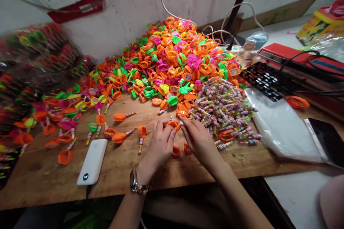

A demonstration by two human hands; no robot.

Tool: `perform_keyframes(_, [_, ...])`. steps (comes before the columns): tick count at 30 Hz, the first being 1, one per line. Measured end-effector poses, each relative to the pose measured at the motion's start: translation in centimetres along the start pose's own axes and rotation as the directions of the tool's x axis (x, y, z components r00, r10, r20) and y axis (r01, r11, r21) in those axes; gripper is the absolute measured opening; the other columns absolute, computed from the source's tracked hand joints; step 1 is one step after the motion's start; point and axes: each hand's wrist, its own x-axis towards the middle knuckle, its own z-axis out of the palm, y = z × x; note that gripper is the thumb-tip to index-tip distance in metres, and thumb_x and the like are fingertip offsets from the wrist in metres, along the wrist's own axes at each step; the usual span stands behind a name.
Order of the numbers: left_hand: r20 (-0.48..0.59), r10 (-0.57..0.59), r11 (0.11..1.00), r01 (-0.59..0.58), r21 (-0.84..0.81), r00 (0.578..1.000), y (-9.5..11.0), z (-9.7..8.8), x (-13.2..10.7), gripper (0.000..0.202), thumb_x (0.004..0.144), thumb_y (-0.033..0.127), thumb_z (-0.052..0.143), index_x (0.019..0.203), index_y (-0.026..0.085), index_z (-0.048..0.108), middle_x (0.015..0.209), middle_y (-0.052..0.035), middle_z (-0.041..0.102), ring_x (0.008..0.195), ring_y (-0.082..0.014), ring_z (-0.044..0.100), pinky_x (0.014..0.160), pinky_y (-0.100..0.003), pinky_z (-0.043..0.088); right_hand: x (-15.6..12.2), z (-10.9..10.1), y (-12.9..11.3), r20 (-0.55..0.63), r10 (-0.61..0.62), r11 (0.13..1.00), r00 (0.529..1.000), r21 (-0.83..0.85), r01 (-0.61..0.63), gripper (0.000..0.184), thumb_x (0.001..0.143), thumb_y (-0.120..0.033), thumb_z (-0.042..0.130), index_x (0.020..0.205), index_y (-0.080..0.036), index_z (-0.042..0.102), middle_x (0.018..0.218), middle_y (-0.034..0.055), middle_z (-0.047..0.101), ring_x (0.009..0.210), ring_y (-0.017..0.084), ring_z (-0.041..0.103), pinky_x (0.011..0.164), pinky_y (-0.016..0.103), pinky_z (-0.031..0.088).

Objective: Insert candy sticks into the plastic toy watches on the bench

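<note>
The left hand [162, 140] has its fingers closed on an orange watch [176, 125] in front of the heap [172, 57] of watches, and the right hand [201, 139] is pinched narrow at that watch's edge, apparently on a stick [181, 123] whose pale end shows; whether the two are joined cannot be told. Loose orange pieces [176, 151] lie just beneath the hands, on the side away from the heap. In front of the heap and to its left, watches with sticks attached [142, 132] lie scattered on the counter [120, 171], so a fair share looks done. Much looks left: the heap is large and seems mostly bare watches, and a pile of loose sticks [221, 103] leans against the heap's right front. Bagged watches [40, 52] sit left of the heap, blurred. A power bank [94, 159] lies left in front of the heap, near the joined pieces; clear bags [285, 128], a phone [328, 139] and a red machine [285, 50] lie right of the heap. Nothing blocks the hands, though heap and sticks crowd close.
</note>
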Motion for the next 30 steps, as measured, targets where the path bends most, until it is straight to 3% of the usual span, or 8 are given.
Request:
perform_keyframes(8, [0.057, -0.107, 0.988, 0.112, -0.11, 0.993, 0.5, 0.8, 0.0, 0.015, 0.094, 0.018, 0.037, 0.087, 0.019, 0.051, 0.097, -0.007, 0.052, 0.091, -0.0173, 0.055, 0.088, -0.032, 0.048, -0.4, -0.3, 0.0, 0.202, -0.124, 0.874, 0.971, -0.441, 0.204, 0.027, 0.096, -0.017, 0.038, 0.103, -0.011, 0.063, 0.079, 0.0095, 0.06, 0.071, 0.02, 0.053, 0.063, 0.031, 0.039])
perform_keyframes(13, [0.116, -0.203, 0.972, 0.215, -0.1, 0.972, 0.0, 1.4, -0.4, 0.02, 0.092, 0.017, 0.035, 0.075, 0.021, 0.045, 0.084, -0.0046, 0.051, 0.081, -0.0179, 0.054, 0.081, -0.033, 0.048, -0.6, -0.4, 0.4, 0.22, -0.274, 0.826, 0.936, -0.445, 0.347, 0.028, 0.095, -0.011, 0.036, 0.096, -0.012, 0.064, 0.07, 0.0055, 0.057, 0.066, 0.018, 0.049, 0.06, 0.031, 0.032])
perform_keyframes(17, [0.18, -0.214, 0.969, 0.232, -0.086, 0.96, 0.0, 1.3, -0.4, 0.021, 0.091, 0.018, 0.035, 0.072, 0.021, 0.044, 0.084, -0.0043, 0.051, 0.08, -0.0179, 0.054, 0.08, -0.034, 0.048, -1.4, 0.3, 0.5, 0.175, -0.32, 0.836, 0.931, -0.41, 0.365, 0.028, 0.094, -0.011, 0.039, 0.078, -0.015, 0.062, 0.065, 0.003, 0.055, 0.061, 0.016, 0.046, 0.059, 0.03, 0.029])
perform_keyframes(20, [0.168, -0.206, 0.973, 0.22, -0.07, 0.964, 0.0, 1.5, -0.5, 0.021, 0.091, 0.018, 0.036, 0.072, 0.021, 0.045, 0.082, -0.0036, 0.052, 0.077, -0.0168, 0.055, 0.077, -0.031, 0.049, -2.0, 0.9, 0.3, 0.186, -0.303, 0.854, 0.934, -0.383, 0.353, 0.029, 0.094, -0.008, 0.038, 0.08, -0.016, 0.062, 0.067, 0.0031, 0.056, 0.062, 0.015, 0.047, 0.059, 0.03, 0.029])
perform_keyframes(23, [0.027, -0.218, 0.976, 0.218, -0.009, 0.976, -1.1, 0.8, -0.8, 0.021, 0.09, 0.021, 0.041, 0.07, 0.021, 0.047, 0.076, -0.0018, 0.053, 0.073, -0.0161, 0.056, 0.073, -0.03, 0.05, -1.9, 1.2, 0.0, 0.207, -0.216, 0.887, 0.954, -0.367, 0.281, 0.021, 0.095, -0.017, 0.043, 0.098, -0.014, 0.064, 0.077, 0.0057, 0.062, 0.071, 0.018, 0.051, 0.067, 0.031, 0.034])
perform_keyframes(25, [-0.159, -0.274, 0.957, 0.285, 0.052, 0.948, -2.4, -0.5, -1.0, 0.019, 0.091, 0.023, 0.04, 0.075, 0.021, 0.05, 0.08, -0.0041, 0.055, 0.079, -0.0192, 0.057, 0.079, -0.035, 0.05, -1.5, 1.4, -0.1, 0.222, -0.152, 0.916, 0.963, -0.335, 0.221, 0.034, 0.092, -0.027, 0.051, 0.122, -0.01, 0.056, 0.103, 0.0121, 0.065, 0.09, 0.024, 0.054, 0.079, 0.035, 0.038])
perform_keyframes(27, [-0.404, -0.317, 0.917, 0.387, 0.102, 0.858, -3.6, -2.3, -0.9, 0.016, 0.092, 0.026, 0.039, 0.095, 0.019, 0.052, 0.103, -0.0121, 0.055, 0.104, -0.0263, 0.054, 0.096, -0.046, 0.043, -0.9, 2.0, 0.0, 0.264, -0.092, 0.934, 0.96, -0.312, 0.175, 0.052, 0.09, -0.027, 0.056, 0.137, -0.01, 0.043, 0.129, 0.0165, 0.056, 0.108, 0.028, 0.05, 0.09, 0.039, 0.038])
perform_keyframes(30, [-0.666, -0.259, 0.84, 0.504, 0.203, 0.699, -4.7, -3.7, 0.2, 0.042, 0.089, 0.031, 0.05, 0.126, 0.014, 0.041, 0.143, -0.0214, 0.031, 0.138, -0.0369, 0.021, 0.113, -0.06, 0.016, 0.1, 3.7, 0.6, 0.438, -0.038, 0.931, 0.898, -0.31, 0.19, 0.048, 0.088, -0.012, 0.052, 0.136, -0.015, 0.046, 0.136, 0.0143, 0.052, 0.115, 0.027, 0.048, 0.092, 0.038, 0.039])
